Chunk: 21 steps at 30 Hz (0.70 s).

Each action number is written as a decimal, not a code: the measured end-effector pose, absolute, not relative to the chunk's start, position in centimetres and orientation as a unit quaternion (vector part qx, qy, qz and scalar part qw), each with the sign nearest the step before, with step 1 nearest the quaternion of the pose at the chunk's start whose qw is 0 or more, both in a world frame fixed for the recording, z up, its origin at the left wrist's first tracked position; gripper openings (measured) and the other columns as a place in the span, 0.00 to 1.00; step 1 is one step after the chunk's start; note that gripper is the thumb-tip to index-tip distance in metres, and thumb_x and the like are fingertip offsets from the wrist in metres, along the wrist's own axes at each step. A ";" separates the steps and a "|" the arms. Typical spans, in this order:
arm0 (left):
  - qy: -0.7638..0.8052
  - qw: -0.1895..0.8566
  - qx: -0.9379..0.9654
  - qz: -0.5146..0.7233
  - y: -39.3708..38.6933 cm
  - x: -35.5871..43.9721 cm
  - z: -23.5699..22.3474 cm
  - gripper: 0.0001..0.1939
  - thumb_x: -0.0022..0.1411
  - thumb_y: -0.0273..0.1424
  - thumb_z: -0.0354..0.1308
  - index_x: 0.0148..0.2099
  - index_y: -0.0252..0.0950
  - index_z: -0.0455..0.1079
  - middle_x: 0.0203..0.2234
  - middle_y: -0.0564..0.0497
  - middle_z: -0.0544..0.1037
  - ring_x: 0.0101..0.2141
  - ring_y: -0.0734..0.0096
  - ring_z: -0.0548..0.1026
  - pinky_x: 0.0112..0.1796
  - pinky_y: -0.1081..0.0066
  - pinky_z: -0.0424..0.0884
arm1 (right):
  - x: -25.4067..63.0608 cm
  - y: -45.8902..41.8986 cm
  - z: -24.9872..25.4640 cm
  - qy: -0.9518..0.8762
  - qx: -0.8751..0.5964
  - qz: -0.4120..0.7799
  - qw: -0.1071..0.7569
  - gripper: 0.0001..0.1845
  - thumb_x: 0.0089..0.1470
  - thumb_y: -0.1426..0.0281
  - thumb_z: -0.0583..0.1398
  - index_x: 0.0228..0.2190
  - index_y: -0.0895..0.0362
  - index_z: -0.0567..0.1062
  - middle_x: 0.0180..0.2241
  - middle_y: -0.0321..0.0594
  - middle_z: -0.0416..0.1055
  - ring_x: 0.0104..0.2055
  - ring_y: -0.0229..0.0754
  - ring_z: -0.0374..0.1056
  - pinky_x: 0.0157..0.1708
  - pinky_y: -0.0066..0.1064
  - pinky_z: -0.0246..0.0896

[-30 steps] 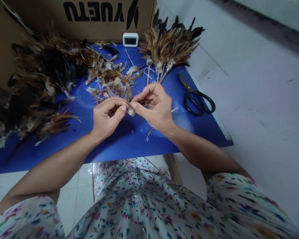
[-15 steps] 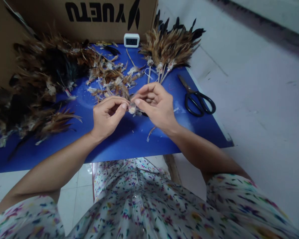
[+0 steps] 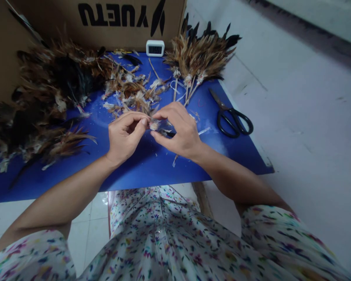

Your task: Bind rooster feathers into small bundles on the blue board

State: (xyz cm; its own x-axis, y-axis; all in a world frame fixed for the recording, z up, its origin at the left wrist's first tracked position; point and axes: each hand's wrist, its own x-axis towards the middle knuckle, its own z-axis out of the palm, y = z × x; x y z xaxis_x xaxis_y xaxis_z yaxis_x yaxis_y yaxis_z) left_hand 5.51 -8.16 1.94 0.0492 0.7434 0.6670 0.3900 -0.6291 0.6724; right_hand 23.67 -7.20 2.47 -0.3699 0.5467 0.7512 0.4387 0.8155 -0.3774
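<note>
My left hand (image 3: 125, 134) is closed in a pinch, its thumb and forefinger at the edge of a small feather bundle (image 3: 154, 125) with a pale, fluffy end. Around the other side of this bundle curves my right hand (image 3: 179, 127), with thumb and forefinger apart above and below it. A dark feather (image 3: 170, 134) runs from the bundle under my right palm. The right hand's remaining fingers are mostly hidden. Beyond my hands, loose brown and white feathers (image 3: 134, 88) lie scattered over the blue table (image 3: 140, 171).
A large heap of brown and black feathers (image 3: 61, 74) covers the left side. Feather bunches on sticks (image 3: 200, 54) lie at the back right, near a small white digital clock (image 3: 155, 48). Black-handled scissors (image 3: 231, 119) rest at the right edge. A cardboard box (image 3: 128, 35) stands behind.
My right thumb and forefinger have spread apart around the bundle, the thumb dropping lower. My left hand keeps its pinch almost in place.
</note>
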 end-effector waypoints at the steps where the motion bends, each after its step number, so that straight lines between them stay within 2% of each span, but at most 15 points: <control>1: 0.402 0.157 0.706 0.561 -8.2 5.5 1.9 0.09 0.65 0.35 0.59 0.34 0.39 0.77 0.31 0.51 0.82 0.33 0.70 0.78 0.36 0.68 0.75 | 23.7 -7.2 2.4 -0.826 -0.304 0.053 0.472 0.10 0.55 0.71 0.62 0.41 0.53 0.73 0.40 0.42 0.73 0.46 0.48 0.68 0.50 0.46 0.65; 6: 0.405 0.170 0.702 0.561 -8.2 5.6 1.9 0.10 0.66 0.36 0.59 0.35 0.38 0.77 0.32 0.50 0.82 0.32 0.71 0.78 0.34 0.70 0.75 | 23.8 -7.0 2.0 -0.827 -0.319 0.031 0.461 0.07 0.59 0.69 0.60 0.41 0.53 0.74 0.39 0.42 0.75 0.45 0.47 0.69 0.49 0.45 0.64; 12: 0.405 0.173 0.704 0.558 -8.2 5.5 1.8 0.10 0.66 0.36 0.59 0.35 0.38 0.77 0.33 0.50 0.82 0.33 0.71 0.79 0.35 0.70 0.76 | 24.0 -7.0 2.1 -0.848 -0.297 -0.010 0.438 0.07 0.61 0.65 0.60 0.41 0.52 0.76 0.38 0.41 0.76 0.43 0.47 0.70 0.47 0.44 0.62; 21: 0.394 0.233 0.696 0.554 -8.5 5.5 1.8 0.12 0.68 0.38 0.55 0.38 0.38 0.77 0.35 0.50 0.81 0.35 0.71 0.79 0.38 0.68 0.79 | 23.9 -7.1 1.9 -0.834 -0.296 0.014 0.465 0.07 0.63 0.68 0.58 0.36 0.52 0.77 0.34 0.40 0.78 0.38 0.44 0.72 0.43 0.42 0.65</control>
State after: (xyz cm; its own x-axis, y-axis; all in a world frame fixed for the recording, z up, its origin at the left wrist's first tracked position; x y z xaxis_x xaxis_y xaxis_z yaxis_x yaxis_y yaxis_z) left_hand 5.46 -8.51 1.83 0.0767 0.8060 0.5869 0.2904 -0.5812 0.7602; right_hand 23.91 -7.13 1.92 -0.3915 0.5066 0.7681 0.4814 0.8242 -0.2982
